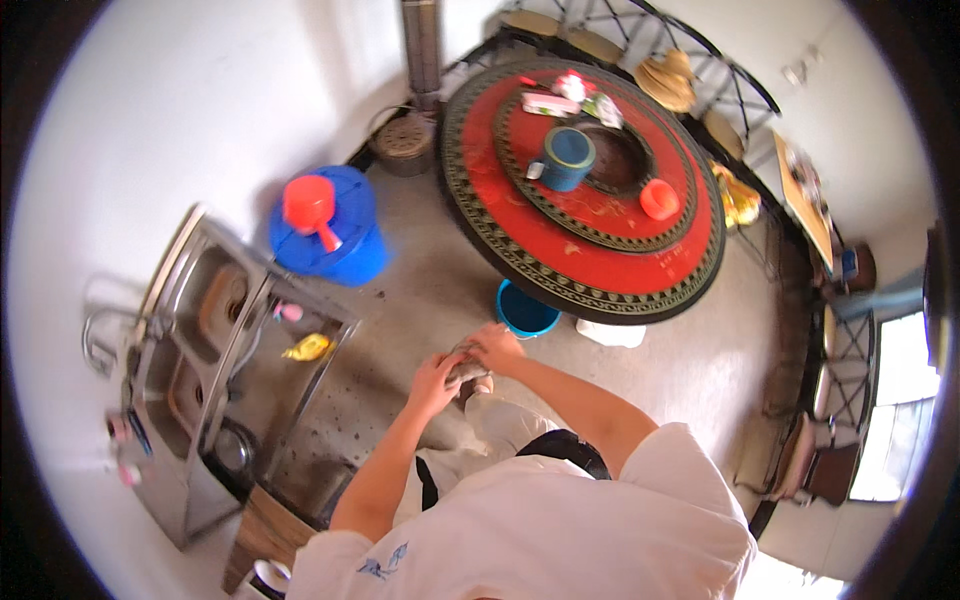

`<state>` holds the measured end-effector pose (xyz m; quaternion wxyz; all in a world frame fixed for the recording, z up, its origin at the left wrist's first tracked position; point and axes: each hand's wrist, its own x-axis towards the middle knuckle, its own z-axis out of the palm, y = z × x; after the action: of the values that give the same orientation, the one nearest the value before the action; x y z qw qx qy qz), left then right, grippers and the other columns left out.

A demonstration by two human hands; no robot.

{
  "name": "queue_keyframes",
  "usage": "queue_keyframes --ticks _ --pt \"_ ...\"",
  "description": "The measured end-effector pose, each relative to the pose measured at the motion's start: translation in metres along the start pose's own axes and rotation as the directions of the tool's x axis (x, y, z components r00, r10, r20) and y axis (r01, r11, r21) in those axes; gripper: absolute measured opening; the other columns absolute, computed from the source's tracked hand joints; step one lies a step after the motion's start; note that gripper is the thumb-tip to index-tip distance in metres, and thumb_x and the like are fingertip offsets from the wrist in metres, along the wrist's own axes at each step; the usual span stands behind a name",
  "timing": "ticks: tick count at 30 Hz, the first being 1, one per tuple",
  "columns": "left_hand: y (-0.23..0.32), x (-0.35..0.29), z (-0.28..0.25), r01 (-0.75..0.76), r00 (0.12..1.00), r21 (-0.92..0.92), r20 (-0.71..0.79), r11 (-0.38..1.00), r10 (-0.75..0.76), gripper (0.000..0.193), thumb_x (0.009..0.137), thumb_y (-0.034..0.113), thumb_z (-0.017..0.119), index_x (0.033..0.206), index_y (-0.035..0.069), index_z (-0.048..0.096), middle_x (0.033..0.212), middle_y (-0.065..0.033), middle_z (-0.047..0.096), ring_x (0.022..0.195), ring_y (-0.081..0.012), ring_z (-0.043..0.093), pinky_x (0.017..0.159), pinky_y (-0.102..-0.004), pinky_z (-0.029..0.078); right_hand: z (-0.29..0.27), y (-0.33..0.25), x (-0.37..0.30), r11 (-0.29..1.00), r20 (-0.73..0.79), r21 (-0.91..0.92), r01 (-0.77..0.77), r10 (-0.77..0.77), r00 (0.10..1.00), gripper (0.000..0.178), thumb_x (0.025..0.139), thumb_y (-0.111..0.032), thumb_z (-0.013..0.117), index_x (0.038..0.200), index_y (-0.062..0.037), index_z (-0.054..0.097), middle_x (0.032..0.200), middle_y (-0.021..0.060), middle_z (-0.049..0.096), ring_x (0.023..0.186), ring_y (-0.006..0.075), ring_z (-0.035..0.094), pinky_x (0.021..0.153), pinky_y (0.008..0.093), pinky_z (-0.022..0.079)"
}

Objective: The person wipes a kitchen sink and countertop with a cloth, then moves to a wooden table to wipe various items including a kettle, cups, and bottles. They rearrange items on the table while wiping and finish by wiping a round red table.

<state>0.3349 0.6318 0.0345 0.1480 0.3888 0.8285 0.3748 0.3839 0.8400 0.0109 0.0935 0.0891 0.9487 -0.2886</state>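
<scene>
In front of my body, low over the floor, my left hand [435, 384] and my right hand [496, 348] are closed around a bunched grey-brown cloth [467, 369]. The right hand grips its far side and the left its near side, so only a small crumpled part shows between them. Just beyond the right hand, a blue bucket [529, 309] stands on the floor, partly under the table's edge. My fingertips are too small to make out in detail.
A round red table [600, 262] carries a blue-green pot [568, 160] and an orange-red bowl [659, 199]. At left stand a metal double sink [205, 345] and a blue lidded barrel [350, 262] with a red dipper [309, 204] on top. Chairs [800, 455] line the right.
</scene>
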Motion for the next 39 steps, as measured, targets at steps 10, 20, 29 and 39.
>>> queue_keyframes --ticks 10,20,29,39 --pt "0.074 0.276 0.104 -0.578 0.795 0.200 0.356 0.791 0.491 0.071 0.072 0.005 0.075 0.137 0.023 0.053 0.147 -0.0075 0.042 0.140 -0.0328 0.035 0.115 -0.0569 0.025 -0.097 0.167 -0.016 0.881 -0.616 0.221 -0.418 0.459 0.640 0.048 0.088 -0.024 0.068 0.135 -0.0215 0.057 0.142 0.0129 0.046 0.130 0.0411 0.040 0.104 0.0514 0.039" --pt "0.017 0.368 0.191 -0.584 0.724 0.157 0.545 0.797 0.423 0.078 0.076 0.052 0.075 0.145 0.029 0.047 0.161 -0.0036 0.028 0.151 -0.0294 0.017 0.117 -0.0648 0.015 -0.063 0.230 0.061 0.466 -0.553 0.289 -0.836 0.794 0.251 0.062 0.094 -0.047 0.057 0.150 -0.0249 0.043 0.163 0.0070 0.024 0.150 0.0405 0.014 0.117 0.0632 0.010" --pt "-0.119 0.462 0.086 -0.662 0.653 0.070 0.543 0.746 0.528 0.068 0.073 0.036 0.079 0.135 0.021 0.056 0.154 -0.0037 0.041 0.145 -0.0243 0.032 0.118 -0.0593 0.019 -0.042 0.142 0.223 0.681 -0.631 0.363 -0.636 0.682 0.370 0.073 0.087 -0.043 0.062 0.148 -0.0090 0.043 0.160 0.0213 0.025 0.148 0.0447 0.017 0.118 0.0594 0.009" --pt "-0.219 0.657 -0.013 -0.528 0.827 0.370 0.429 0.765 0.363 0.064 0.079 0.025 0.074 0.139 0.018 0.052 0.159 -0.0050 0.032 0.147 -0.0274 0.029 0.120 -0.0535 0.020 -0.096 0.129 0.483 0.702 -0.582 0.260 -0.662 0.662 0.473 0.056 0.097 -0.039 0.053 0.150 -0.0219 0.041 0.152 0.0173 0.037 0.136 0.0457 0.035 0.115 0.0626 0.021"
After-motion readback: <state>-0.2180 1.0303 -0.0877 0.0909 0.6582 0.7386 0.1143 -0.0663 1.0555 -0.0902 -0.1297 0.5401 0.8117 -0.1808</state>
